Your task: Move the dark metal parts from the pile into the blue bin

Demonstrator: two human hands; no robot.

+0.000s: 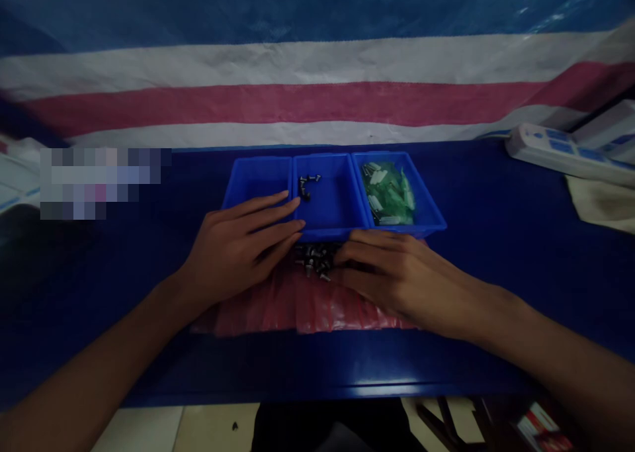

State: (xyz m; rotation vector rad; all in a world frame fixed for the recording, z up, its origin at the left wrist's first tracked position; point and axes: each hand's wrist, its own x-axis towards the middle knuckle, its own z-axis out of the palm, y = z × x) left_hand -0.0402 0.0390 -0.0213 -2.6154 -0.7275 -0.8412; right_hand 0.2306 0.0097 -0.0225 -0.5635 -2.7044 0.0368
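A pile of small black and silver screws [317, 260] lies on red plastic bags [317, 310], just in front of three joined blue bins. My right hand [381, 263] is curled at the pile's right side, fingers bent together against the screws; its fingertips are partly hidden. My left hand [243, 243] is spread palm down, fingers stretched over the near edge of the left and middle bins, holding nothing I can see. Several more screws [303, 186] sit in the left part of the middle bin [335, 204].
The left blue bin [262, 174] is partly covered by my left hand. In the right bin [426, 214] are green plastic packets [394, 190] and pale, slender pieces. A white power strip [550, 149] lies at the far right of the blue table [496, 240]. Striped sheeting [317, 101] hangs behind.
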